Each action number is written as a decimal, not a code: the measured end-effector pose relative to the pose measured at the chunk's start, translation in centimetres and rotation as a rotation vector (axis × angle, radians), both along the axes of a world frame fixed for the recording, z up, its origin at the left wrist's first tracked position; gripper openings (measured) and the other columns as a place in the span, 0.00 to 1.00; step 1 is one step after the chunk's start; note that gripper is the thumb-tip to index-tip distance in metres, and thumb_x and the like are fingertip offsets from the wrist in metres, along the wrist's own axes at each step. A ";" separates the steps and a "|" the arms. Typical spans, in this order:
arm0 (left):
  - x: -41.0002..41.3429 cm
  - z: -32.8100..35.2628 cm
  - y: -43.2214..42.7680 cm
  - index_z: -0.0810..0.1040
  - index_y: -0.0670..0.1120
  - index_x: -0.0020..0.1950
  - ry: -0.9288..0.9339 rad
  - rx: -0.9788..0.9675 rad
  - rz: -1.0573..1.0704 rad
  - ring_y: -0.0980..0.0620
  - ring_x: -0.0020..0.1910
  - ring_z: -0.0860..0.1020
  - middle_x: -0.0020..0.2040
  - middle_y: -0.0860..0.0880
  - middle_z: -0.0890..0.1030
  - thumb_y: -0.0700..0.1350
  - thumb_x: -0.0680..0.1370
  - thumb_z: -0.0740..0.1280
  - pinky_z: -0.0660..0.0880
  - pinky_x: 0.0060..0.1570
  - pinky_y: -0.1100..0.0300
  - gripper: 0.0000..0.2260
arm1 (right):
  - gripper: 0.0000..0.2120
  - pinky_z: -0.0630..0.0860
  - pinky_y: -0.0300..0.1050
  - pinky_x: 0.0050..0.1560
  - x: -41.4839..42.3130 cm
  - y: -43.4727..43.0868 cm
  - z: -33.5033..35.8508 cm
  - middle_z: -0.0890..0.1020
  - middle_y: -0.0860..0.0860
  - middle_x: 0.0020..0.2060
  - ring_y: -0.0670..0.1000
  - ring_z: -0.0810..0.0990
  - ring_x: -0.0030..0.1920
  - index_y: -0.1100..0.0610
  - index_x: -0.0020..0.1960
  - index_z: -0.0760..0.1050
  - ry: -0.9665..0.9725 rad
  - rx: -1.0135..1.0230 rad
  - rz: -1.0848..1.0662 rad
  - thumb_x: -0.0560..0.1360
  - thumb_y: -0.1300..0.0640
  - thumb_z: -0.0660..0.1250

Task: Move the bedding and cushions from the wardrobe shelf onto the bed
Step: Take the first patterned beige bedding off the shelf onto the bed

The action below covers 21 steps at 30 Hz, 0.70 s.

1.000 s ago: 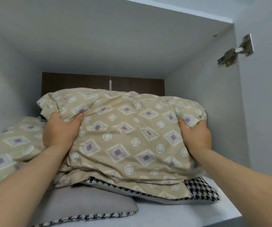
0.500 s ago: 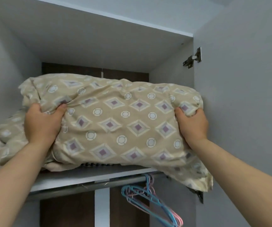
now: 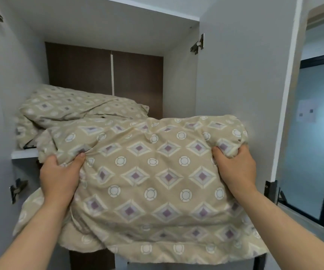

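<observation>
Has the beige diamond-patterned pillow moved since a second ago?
Yes. The beige diamond-patterned pillow, gripped by the left hand and right hand, has come out and down past the white wardrobe shelf's front edge, toward the camera.

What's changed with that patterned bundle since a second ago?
The quilt has been pulled off the shelf toward the person and now hangs in front of it. Both hands, left and right, kept the same grip. More matching bedding stays on the shelf.

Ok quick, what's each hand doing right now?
Left hand: closed, gripping the patterned pillow.
Right hand: closed, gripping the same pillow's other end.
</observation>
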State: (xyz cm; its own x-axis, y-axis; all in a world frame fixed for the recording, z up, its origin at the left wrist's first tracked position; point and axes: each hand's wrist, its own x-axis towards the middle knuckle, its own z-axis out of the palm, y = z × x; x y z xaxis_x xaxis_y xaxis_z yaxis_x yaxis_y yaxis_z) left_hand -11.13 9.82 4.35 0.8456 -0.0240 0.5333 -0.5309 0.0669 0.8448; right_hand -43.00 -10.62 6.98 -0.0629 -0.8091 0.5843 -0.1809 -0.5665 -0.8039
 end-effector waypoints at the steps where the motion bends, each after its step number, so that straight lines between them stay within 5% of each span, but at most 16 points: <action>1: -0.8 -0.4 0.5 0.74 0.42 0.45 0.002 0.018 -0.007 0.45 0.46 0.76 0.46 0.44 0.77 0.54 0.70 0.74 0.73 0.45 0.51 0.18 | 0.22 0.70 0.46 0.49 -1.0 0.7 -0.5 0.75 0.45 0.45 0.51 0.74 0.48 0.53 0.59 0.72 0.009 0.006 -0.008 0.70 0.44 0.72; 6: -4.1 -2.9 3.6 0.75 0.42 0.45 0.046 0.068 -0.058 0.45 0.43 0.76 0.42 0.48 0.77 0.56 0.69 0.74 0.74 0.43 0.51 0.19 | 0.19 0.68 0.47 0.45 -5.1 5.0 -3.2 0.72 0.43 0.38 0.52 0.73 0.44 0.52 0.52 0.68 0.079 0.057 -0.049 0.70 0.43 0.71; 21: -10.0 -9.9 6.5 0.75 0.43 0.47 0.112 0.219 -0.399 0.45 0.46 0.75 0.43 0.50 0.76 0.54 0.69 0.75 0.74 0.48 0.49 0.17 | 0.26 0.70 0.48 0.48 -14.6 16.2 -10.8 0.75 0.46 0.47 0.53 0.76 0.49 0.54 0.61 0.71 0.145 0.232 -0.367 0.70 0.42 0.71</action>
State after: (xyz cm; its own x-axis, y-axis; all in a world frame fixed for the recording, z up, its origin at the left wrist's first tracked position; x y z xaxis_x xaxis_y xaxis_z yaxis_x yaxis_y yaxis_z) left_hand -21.13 16.34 -5.58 0.7994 -0.4608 0.3855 -0.4050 0.0605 0.9123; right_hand -57.60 5.54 -3.84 -0.3008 -0.8590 0.4142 -0.4560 -0.2519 -0.8536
